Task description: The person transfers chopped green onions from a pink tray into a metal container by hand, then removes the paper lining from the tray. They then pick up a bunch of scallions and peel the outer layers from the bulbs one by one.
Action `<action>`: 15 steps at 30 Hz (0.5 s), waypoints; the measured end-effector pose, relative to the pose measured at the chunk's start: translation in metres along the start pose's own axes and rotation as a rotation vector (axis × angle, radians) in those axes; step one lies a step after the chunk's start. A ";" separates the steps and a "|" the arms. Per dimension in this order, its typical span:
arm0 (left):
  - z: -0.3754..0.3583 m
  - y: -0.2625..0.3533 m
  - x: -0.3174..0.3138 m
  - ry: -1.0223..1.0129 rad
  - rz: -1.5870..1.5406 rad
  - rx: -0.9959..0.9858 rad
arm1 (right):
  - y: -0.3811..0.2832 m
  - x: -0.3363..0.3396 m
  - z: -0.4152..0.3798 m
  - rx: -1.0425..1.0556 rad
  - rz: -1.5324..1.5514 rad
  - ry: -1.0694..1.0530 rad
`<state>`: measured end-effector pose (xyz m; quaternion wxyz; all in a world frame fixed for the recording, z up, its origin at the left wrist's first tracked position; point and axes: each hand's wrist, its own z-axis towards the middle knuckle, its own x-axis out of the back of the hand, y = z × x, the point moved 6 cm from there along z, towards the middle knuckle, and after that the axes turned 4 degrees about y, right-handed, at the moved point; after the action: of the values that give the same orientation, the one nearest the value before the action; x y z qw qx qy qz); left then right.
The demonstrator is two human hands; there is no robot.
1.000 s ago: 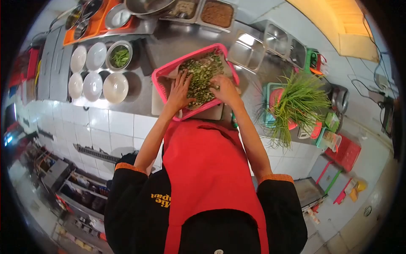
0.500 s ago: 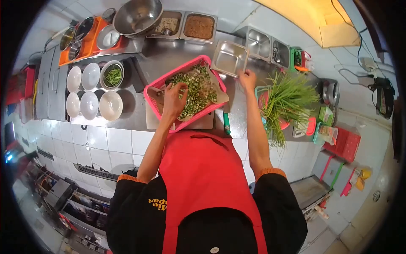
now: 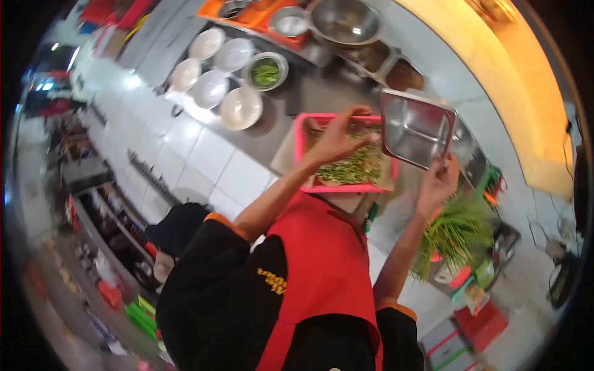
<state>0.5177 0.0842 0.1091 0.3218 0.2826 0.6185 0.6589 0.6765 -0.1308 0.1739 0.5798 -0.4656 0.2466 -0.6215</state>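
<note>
My right hand (image 3: 438, 185) grips the lower right corner of a square stainless steel food pan (image 3: 416, 127), tilted up so its inside faces me. Nothing shows inside the pan. My left hand (image 3: 342, 141) is over a pink plastic basket (image 3: 301, 145), fingers apart and holding nothing I can see. Lined with brownish paper, the basket holds chopped green vegetable (image 3: 349, 170), partly covered by my hand. A knife's green handle (image 3: 371, 216) is to the right of the basket's near edge.
White bowls (image 3: 241, 109) stand at the left, one nearby bowl holding cut greens (image 3: 265, 73). At the back are a large steel bowl (image 3: 343, 21) and a pan of brown food (image 3: 403, 75). A bunch of long green stalks (image 3: 458, 232) lies right of my forearm.
My right hand has lifted the steel pan off the counter and tilted it near the basket. My left hand has opened over the chopped greens. The whole view has turned and shifted.
</note>
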 end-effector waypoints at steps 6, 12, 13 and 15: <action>0.003 0.064 0.079 0.162 0.345 0.016 | -0.052 -0.063 -0.025 0.143 0.005 -0.282; -0.024 0.094 0.134 0.126 0.791 -0.301 | -0.095 -0.126 -0.057 0.341 0.103 -0.392; -0.028 0.083 0.144 0.038 0.669 -0.175 | -0.091 -0.137 -0.063 0.251 0.170 -0.475; -0.036 0.076 0.172 0.030 0.664 -0.105 | -0.100 -0.147 -0.069 0.162 0.237 -0.543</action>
<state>0.3749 0.1924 0.1778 0.0944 0.4418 0.4625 0.7629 0.5526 0.0136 0.1849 0.7282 -0.5349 0.0846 -0.4200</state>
